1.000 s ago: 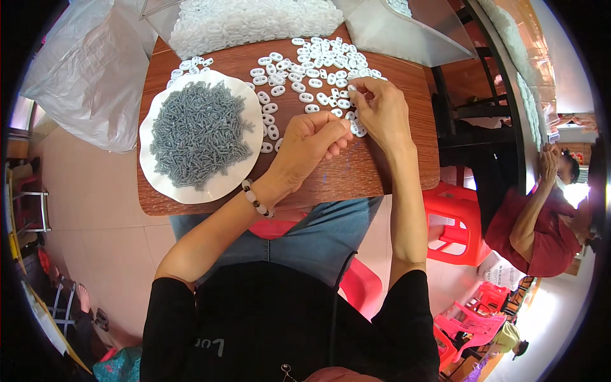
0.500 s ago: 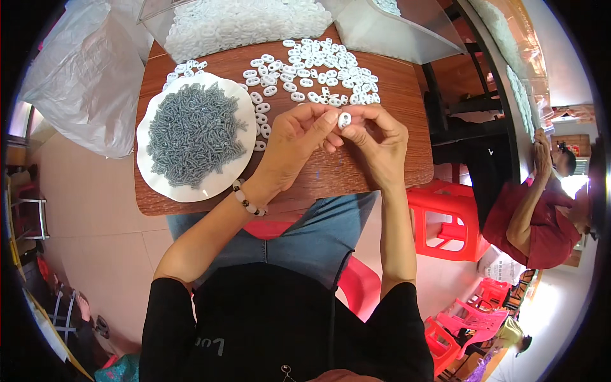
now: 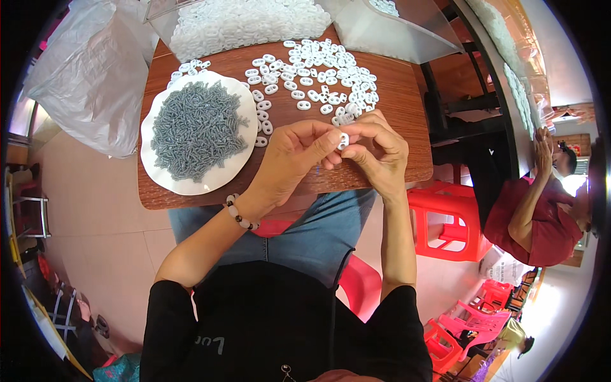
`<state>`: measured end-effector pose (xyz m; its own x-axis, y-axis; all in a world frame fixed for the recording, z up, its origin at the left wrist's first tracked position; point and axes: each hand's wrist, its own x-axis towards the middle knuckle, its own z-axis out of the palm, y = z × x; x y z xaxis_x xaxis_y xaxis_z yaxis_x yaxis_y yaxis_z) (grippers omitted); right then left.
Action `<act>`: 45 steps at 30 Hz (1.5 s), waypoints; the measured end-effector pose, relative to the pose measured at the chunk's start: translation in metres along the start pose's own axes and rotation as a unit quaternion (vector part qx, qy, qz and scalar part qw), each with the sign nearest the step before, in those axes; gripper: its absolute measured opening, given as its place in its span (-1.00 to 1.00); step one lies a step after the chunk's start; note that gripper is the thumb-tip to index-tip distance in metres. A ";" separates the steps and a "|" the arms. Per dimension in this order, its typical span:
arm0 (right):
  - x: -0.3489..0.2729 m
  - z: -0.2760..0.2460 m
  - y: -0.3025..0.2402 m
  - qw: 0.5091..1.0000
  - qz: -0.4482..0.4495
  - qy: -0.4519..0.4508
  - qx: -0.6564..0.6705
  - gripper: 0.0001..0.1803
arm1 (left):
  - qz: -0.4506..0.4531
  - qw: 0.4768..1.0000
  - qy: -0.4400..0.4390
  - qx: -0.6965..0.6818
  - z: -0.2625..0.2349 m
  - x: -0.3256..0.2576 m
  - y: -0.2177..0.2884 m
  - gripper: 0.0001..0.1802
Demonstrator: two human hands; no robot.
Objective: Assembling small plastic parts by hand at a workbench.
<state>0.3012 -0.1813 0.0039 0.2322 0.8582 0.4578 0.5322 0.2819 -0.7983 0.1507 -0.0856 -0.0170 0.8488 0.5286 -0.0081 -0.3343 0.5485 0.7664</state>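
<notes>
A small white oval plastic piece with two holes (image 3: 344,141) is pinched between my two hands, above the near part of the wooden table. My left hand (image 3: 299,151), with a beaded bracelet at its wrist, closes thumb and forefinger on the piece from the left. From the right, the thumb and fingers of my right hand (image 3: 379,145) grip the same piece. To the left of my hands stands a white scalloped plate (image 3: 149,156) heaped with small grey ribbed cylinders (image 3: 200,130). Loose white two-hole pieces (image 3: 309,67) lie scattered beyond my hands.
A clear bin of white pieces (image 3: 248,25) stands at the table's far edge, beside another translucent bin (image 3: 394,38). A large plastic bag (image 3: 89,83) hangs at the left. Right of the table are a red stool (image 3: 445,219) and a seated person in dark red (image 3: 531,223).
Both hands have come slightly down toward me, still holding the white piece. The piece appears tilted a little differently. The plate shows a slight shift in the picture.
</notes>
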 end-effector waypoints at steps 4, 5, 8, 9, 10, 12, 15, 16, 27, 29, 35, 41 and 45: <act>0.004 -0.001 -0.010 0.998 -0.007 -0.043 -0.045 -0.71 | -0.023 0.998 0.021 0.054 0.000 -0.014 0.007 -0.77; 0.006 -0.002 -0.013 0.996 0.003 -0.067 -0.057 -0.73 | -0.038 0.996 0.038 0.076 -0.002 -0.018 0.009 -0.78; 0.019 -0.010 -0.011 0.984 0.120 0.006 -0.128 -0.77 | -0.062 0.993 0.081 0.067 -0.006 -0.036 0.018 -0.81; 0.025 -0.017 -0.001 0.974 0.120 0.013 -0.192 -0.79 | -0.062 0.993 0.080 0.068 -0.005 -0.037 0.021 -0.81; 0.033 -0.023 0.009 0.964 0.098 0.017 -0.247 -0.79 | -0.048 0.994 0.078 0.058 -0.003 -0.039 0.024 -0.81; 0.045 -0.033 0.027 0.929 0.123 0.001 -0.348 -0.81 | -0.033 0.996 0.071 0.049 0.002 -0.041 0.030 -0.81; 0.060 -0.027 0.028 0.916 0.144 -0.018 -0.374 -0.82 | -0.070 0.991 0.073 0.092 0.006 -0.045 0.037 -0.79; 0.062 -0.024 0.028 0.917 0.144 -0.018 -0.372 -0.82 | -0.067 0.990 0.077 0.099 0.005 -0.045 0.038 -0.78; 0.068 -0.008 0.038 0.877 0.181 -0.089 -0.436 -0.82 | -0.018 0.976 0.110 0.185 -0.022 -0.051 0.056 -0.74; 0.069 -0.009 0.044 0.880 0.171 -0.092 -0.433 -0.83 | -0.032 0.974 0.123 0.188 -0.027 -0.055 0.058 -0.73; 0.066 -0.001 0.043 0.923 0.115 -0.040 -0.365 -0.86 | 0.027 0.960 0.153 0.232 -0.049 -0.057 0.084 -0.81; 0.051 0.004 0.020 0.958 0.185 0.033 -0.216 -0.84 | 0.088 0.854 0.226 0.460 -0.074 -0.056 0.111 -0.79; 0.040 0.012 0.009 0.963 0.233 0.032 -0.135 -0.82 | 0.073 0.807 0.237 0.536 -0.089 -0.059 0.119 -0.74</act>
<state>0.3058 -0.1398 0.0102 0.5414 0.8342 0.1048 0.5484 -0.2559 -0.7961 0.0243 0.0064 0.0172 0.4957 0.8646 0.0818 0.3457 -0.2828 0.8947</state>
